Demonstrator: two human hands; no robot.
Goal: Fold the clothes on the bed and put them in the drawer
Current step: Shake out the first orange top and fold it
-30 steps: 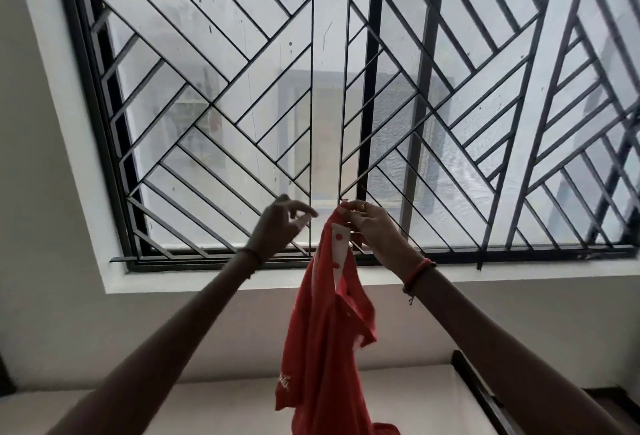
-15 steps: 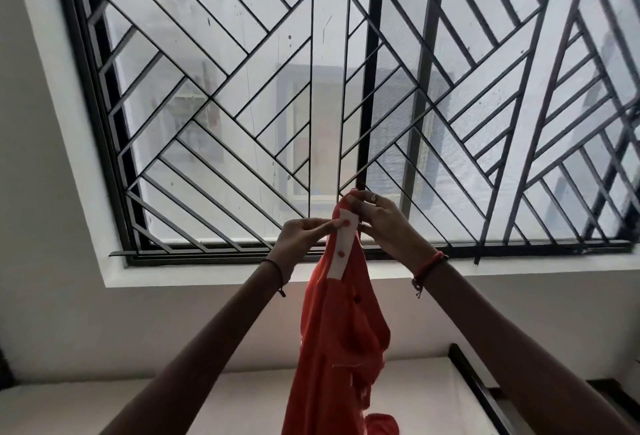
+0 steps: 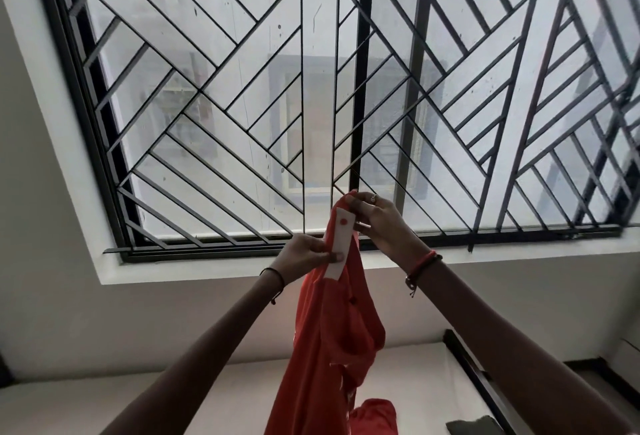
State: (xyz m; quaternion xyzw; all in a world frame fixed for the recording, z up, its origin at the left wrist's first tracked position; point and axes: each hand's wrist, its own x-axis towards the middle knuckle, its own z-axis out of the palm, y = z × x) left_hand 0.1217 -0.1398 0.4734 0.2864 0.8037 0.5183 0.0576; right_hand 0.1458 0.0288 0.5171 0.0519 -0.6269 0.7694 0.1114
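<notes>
Obs., head view.
- A red fabric shirt (image 3: 329, 348) with a white button strip (image 3: 338, 244) was held up at the centre of the frame, in front of a wide window with a black metal grille of diagonal bars (image 3: 362, 88). One red button (image 3: 343, 221) was seen near the top of the strip.
- The left hand (image 3: 304, 256) was placed at the lower end of the white strip, which was pinched between thumb and fingertips.
- The right hand (image 3: 381, 223) was raised slightly higher, just right of the strip. The top edge of the shirt was pinched in its curled fingers. A ring (image 3: 375, 197) was noted on one finger.
- A thin black thread band (image 3: 273, 277) was worn on the left wrist, and a red bangle (image 3: 424, 263) on the right.
- The rest of the shirt hung loosely down to the bottom edge of the frame, over a pale-covered bed (image 3: 242, 396).
- A dark bed frame rail (image 3: 478, 375) was seen at lower right, and beside it a crumpled dark grey-green cloth (image 3: 474, 426) lay on the bed.
- Whether the red fold (image 3: 374, 417) at bottom centre belonged to the same shirt could not be told.
</notes>
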